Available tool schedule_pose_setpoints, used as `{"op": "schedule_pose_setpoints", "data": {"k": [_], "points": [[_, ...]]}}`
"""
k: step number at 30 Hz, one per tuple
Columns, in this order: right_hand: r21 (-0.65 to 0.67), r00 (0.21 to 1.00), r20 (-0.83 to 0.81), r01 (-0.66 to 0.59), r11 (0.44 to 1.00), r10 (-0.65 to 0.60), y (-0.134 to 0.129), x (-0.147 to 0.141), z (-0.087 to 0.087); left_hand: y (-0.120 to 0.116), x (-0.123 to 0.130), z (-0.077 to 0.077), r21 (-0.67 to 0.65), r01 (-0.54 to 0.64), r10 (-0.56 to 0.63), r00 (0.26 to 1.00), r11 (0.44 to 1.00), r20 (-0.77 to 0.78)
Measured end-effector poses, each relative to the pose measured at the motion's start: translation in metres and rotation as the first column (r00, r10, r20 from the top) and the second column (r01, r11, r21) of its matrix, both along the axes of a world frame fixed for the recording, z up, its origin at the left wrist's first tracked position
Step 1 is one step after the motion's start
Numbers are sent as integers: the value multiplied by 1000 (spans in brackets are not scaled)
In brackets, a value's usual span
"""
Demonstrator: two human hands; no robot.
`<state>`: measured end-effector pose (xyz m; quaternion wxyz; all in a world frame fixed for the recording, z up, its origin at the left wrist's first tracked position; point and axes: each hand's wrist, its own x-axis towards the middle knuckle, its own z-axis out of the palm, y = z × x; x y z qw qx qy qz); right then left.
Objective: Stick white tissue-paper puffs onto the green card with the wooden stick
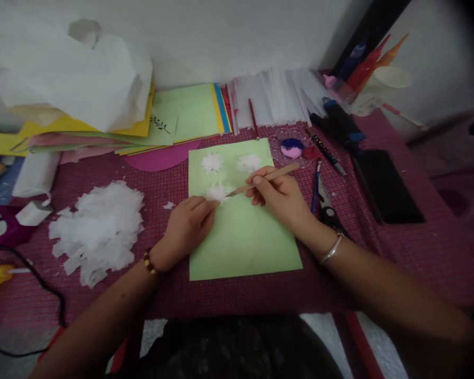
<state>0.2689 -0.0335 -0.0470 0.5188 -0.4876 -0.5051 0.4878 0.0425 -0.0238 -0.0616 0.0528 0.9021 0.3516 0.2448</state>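
Let's take the light green sheet [245, 247] as our dial, twelve being the far edge. And here's the action: our right hand [278, 195] comes in from three o'clock, thumb and fingers clamped on a pencil-like wooden tool [284, 171], its dark tip pointing to nine, right at the edge of the nearest white tuft [216, 192]. That tuft sits at ten o'clock on the sheet. Our left hand [191, 223] lies at nine, across the sheet's edge, fingers close together, fingertips by the same tuft; whether they pinch any of it, we cannot tell.

Two more tufts [212, 162] on the sheet for us, one towards eleven, one at twelve. Out at nine o'clock we've a big heap of white paper pieces [102, 226], well apart from the sheet. Over to one, just beyond the sheet, a clear palette [292, 150] carries dark blue, pink and red paint. At three, a blue brush [316, 184] lies near the sheet. Up at eleven, a stack of coloured paper [189, 113]; at twelve, a row of white strips [272, 97]. All of it lies on a checked purple-red cloth [240, 300].
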Motion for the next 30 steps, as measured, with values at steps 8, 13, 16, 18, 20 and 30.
{"op": "schedule_pose_setpoints", "data": {"k": [8, 13, 16, 18, 20, 30], "points": [[-96, 999, -18, -32, 995, 31, 2, 2, 1, 15, -45, 33, -257, -380, 458, 693, 889, 558], [-122, 990, 58, -122, 985, 129, 4, -2, -3, 23, -84, 52, -284, -516, 587, 658, 808, 472], [-124, 986, 59, -145, 982, 153, 6, -5, -5, 21, -97, 49, -297, -554, 625, 631, 778, 459], [-126, 989, 45, -137, 983, 143, 8, -6, -5, 20, -102, 46, -305, -569, 643, 623, 763, 445], [-130, 992, 30, -121, 984, 126, 8, -7, -4, 19, -104, 43, -307, -578, 652, 623, 756, 431], [-145, 998, 7, -54, 988, 56, 6, -1, -4, 16, -93, 32, -373, -520, 640, 644, 768, 420]]}}
